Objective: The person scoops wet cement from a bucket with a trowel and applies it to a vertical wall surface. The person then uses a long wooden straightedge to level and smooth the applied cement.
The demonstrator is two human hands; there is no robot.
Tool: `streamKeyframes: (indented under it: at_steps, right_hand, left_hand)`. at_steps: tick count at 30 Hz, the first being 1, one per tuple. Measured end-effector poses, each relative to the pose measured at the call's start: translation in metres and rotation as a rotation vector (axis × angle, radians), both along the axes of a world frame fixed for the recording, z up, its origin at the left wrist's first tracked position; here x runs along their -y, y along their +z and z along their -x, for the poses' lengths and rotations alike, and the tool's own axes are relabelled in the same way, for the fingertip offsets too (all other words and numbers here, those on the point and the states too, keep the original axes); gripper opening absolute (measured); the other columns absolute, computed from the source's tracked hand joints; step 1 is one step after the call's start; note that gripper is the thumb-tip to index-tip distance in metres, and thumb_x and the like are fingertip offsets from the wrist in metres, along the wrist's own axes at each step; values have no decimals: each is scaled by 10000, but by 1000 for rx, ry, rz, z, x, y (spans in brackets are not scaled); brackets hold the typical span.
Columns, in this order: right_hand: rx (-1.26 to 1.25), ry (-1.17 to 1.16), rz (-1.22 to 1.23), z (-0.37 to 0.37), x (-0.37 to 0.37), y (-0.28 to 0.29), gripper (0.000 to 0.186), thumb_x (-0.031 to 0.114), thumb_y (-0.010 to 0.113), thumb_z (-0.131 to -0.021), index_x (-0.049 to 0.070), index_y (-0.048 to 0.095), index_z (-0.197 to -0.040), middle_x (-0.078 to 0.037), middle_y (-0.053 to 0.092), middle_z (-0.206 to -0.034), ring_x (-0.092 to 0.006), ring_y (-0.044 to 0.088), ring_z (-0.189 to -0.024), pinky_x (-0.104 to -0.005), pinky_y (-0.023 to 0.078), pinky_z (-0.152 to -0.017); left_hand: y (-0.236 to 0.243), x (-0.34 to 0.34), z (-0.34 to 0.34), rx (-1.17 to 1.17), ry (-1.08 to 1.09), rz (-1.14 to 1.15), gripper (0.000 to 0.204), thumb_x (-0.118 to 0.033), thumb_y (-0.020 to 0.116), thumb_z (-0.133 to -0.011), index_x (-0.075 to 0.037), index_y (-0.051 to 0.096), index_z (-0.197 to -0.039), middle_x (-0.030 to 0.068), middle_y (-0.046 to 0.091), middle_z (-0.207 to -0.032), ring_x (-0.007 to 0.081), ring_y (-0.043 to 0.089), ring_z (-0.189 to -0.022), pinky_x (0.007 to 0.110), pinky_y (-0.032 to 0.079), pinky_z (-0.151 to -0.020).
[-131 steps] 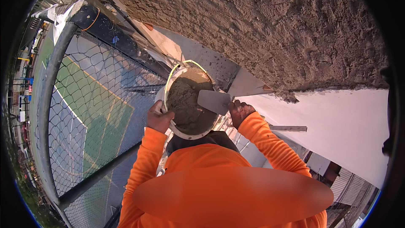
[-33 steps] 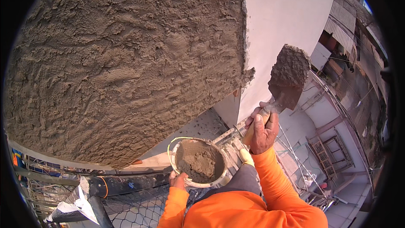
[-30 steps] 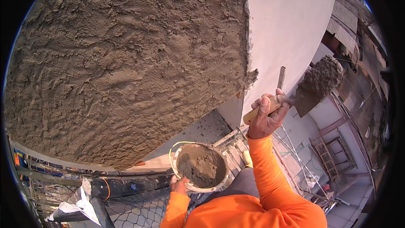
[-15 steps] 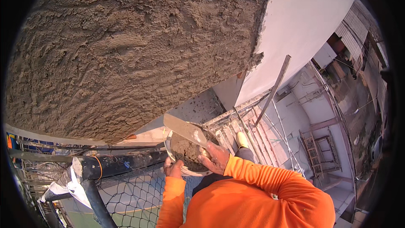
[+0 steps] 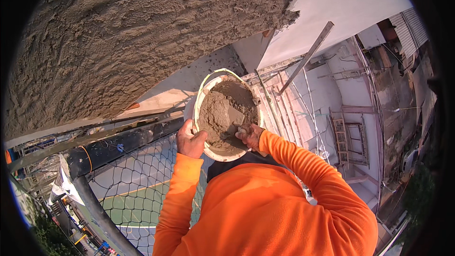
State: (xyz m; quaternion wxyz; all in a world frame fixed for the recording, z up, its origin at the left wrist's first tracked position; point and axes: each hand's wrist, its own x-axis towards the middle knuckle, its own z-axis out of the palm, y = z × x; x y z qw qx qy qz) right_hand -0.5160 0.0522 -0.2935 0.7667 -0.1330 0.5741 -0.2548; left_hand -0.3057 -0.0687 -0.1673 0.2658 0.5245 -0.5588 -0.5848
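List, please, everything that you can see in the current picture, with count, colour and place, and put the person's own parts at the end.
Bucket: 1, off-white, centre
Mortar: 1 mass, grey-brown, inside bucket
Trowel: 1, grey, blade in mortar
Rough wall: 1, brown, upper left
Smooth wall: 1, whitish, upper right
Bar: 1, grey-brown, right of bucket
Pipe: 1, black, left of bucket
Fence: 1, dark, lower left
Court: 1, green and grey-blue, behind fence
Roof: 1, grey, far right
Edge clutter: too small to count
Shirt: 1, orange, lower centre
Left hand: 1, bare, at bucket's left rim
Right hand: 1, bare, holding trowel
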Motion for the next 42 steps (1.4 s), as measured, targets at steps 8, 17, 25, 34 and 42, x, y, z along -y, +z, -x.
streamKeyframes:
  at_steps: [8, 17, 25, 34, 42]
  right_hand:
    - [97, -14, 199, 77, -32, 78, 211, 284, 639, -978, 79, 592, -992, 4, 520, -601, -110, 491, -469, -280, 415, -405]
    - [-146, -696, 782, 129, -30, 203, 250, 181, 583, -927, 12, 556, -1109, -50, 550, -752, -133, 531, -567, -270, 467, -527]
    - [-1025, -1801, 1375, 211, 120, 243, 358, 96, 658, -975, 23, 491, -1283, -52, 575, -857, -86, 546, -684, -234, 481, -647]
    - [-896, -312, 1141, 33, 184, 212, 410, 176, 663, -926, 16, 485, -1259, -256, 645, -1011, -468, 653, -929, -512, 535, -796]
    - [-923, 539, 511, 42, 1, 54, 424, 287, 588, -921, 44, 546, -1266, -215, 704, -975, -418, 685, -882, -526, 535, -795]
  left_hand:
    - [-32, 12, 60, -106, 107, -76, 151, -2, 631, -700, -39, 532, -807, -33, 468, -710, 97, 421, -606, 291, 365, -554]
    - [-33, 19, 68, -138, 123, -225, 319, 4, 643, -676, -46, 563, -981, -17, 478, -797, 117, 465, -679, 288, 425, -612]
    - [-32, 26, 15, -45, 111, -97, 215, -7, 664, -654, -35, 595, -856, 14, 513, -808, 150, 503, -731, 327, 445, -659]
    - [-36, 37, -30, -122, 241, -117, 308, 50, 648, -648, -12, 603, -946, 23, 575, -822, 153, 536, -682, 308, 461, -623]
    - [-56, 41, -26, -51, 104, -28, 230, 39, 625, -658, -13, 576, -877, 8, 543, -752, 124, 502, -667, 294, 440, -602]
